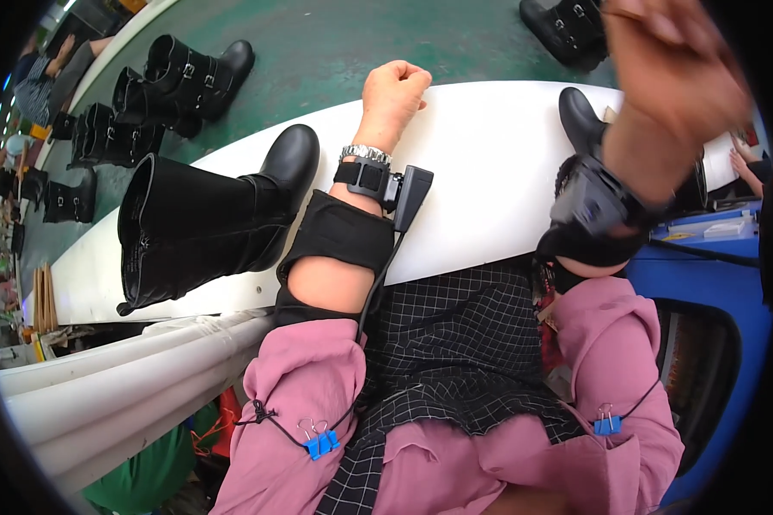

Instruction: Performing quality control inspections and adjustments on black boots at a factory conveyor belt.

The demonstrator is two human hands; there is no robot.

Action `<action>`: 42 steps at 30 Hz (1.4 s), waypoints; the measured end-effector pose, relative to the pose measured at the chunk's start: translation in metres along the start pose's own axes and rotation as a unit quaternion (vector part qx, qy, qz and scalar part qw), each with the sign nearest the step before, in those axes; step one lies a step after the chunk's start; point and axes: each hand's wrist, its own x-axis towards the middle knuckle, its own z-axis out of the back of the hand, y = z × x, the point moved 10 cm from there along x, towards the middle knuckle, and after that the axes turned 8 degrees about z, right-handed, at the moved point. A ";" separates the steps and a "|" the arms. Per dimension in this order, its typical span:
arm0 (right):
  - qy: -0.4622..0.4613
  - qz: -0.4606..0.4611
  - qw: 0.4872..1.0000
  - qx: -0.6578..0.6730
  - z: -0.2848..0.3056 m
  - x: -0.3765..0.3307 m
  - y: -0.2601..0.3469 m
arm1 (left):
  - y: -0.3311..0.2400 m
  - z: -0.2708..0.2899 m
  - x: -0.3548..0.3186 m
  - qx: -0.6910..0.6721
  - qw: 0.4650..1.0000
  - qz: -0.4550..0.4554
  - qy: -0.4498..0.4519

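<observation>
Noted left hand (395, 101) curled into fist over far edge of white worktop (489, 180). Saw right hand (674, 81) blurred; could not tell grip. Found tall black boot (210, 225) lying on worktop, left of left hand.

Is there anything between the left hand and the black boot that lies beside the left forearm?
Nothing visible: between the left hand and the black boot's toe, only the white table shows.

Left hand (393, 99) curled into fist, wrist (376, 137) just behind folded fingers (414, 80); right hand (678, 77) raised (blurred, hard to read), right wrist (648, 159) below its fingers.
</observation>
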 end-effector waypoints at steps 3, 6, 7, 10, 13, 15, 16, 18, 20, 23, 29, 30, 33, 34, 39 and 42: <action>-0.165 -0.171 0.970 -0.040 0.042 -0.037 -0.078 | -0.002 0.011 0.001 0.005 1.000 -0.002 -0.010; -0.202 -0.325 0.917 -0.115 0.098 -0.097 -0.153 | 0.000 0.013 0.007 -0.007 1.000 -0.004 -0.005; -0.186 -0.373 0.904 -0.089 0.090 -0.116 -0.162 | 0.004 0.021 0.008 -0.016 1.000 -0.003 -0.007; -0.252 -0.451 0.853 -0.077 0.130 -0.174 -0.184 | -0.002 0.009 0.009 -0.013 1.000 -0.012 0.005; -0.304 -0.498 0.809 -0.074 0.147 -0.210 -0.198 | 0.000 0.006 0.009 -0.011 1.000 -0.009 -0.004; -0.324 -0.504 0.791 -0.121 0.151 -0.222 -0.197 | 0.001 0.010 0.007 -0.014 1.000 -0.006 -0.011; -0.300 -0.503 0.803 -0.113 0.147 -0.220 -0.197 | 0.003 0.010 0.006 -0.010 1.000 0.005 -0.014; -0.278 -0.502 0.810 -0.118 0.143 -0.220 -0.198 | 0.001 0.012 0.003 0.004 1.000 0.012 -0.020; -0.245 -0.501 0.820 -0.129 0.141 -0.218 -0.197 | 0.002 0.012 0.004 0.016 1.000 0.012 -0.022; -0.245 -0.496 0.819 -0.156 0.143 -0.217 -0.188 | 0.002 0.005 0.005 0.030 0.999 0.011 -0.017; -0.242 -0.466 0.839 -0.141 0.139 -0.215 -0.194 | 0.005 0.011 0.005 0.026 1.000 0.003 -0.009; -0.244 -0.466 0.841 -0.127 0.139 -0.217 -0.196 | 0.006 0.011 0.004 0.024 1.000 0.000 -0.004; -0.243 -0.474 0.839 -0.114 0.131 -0.216 -0.198 | 0.006 0.018 0.000 0.020 1.000 -0.002 -0.014; -0.249 -0.478 0.834 -0.115 0.134 -0.217 -0.196 | 0.004 0.011 0.001 0.016 1.000 -0.009 0.003; -0.242 -0.479 0.834 -0.130 0.137 -0.214 -0.190 | 0.008 0.007 0.006 0.005 1.000 0.000 0.000; -0.234 -0.477 0.837 -0.130 0.136 -0.208 -0.192 | 0.000 0.009 0.004 0.010 1.000 -0.008 0.001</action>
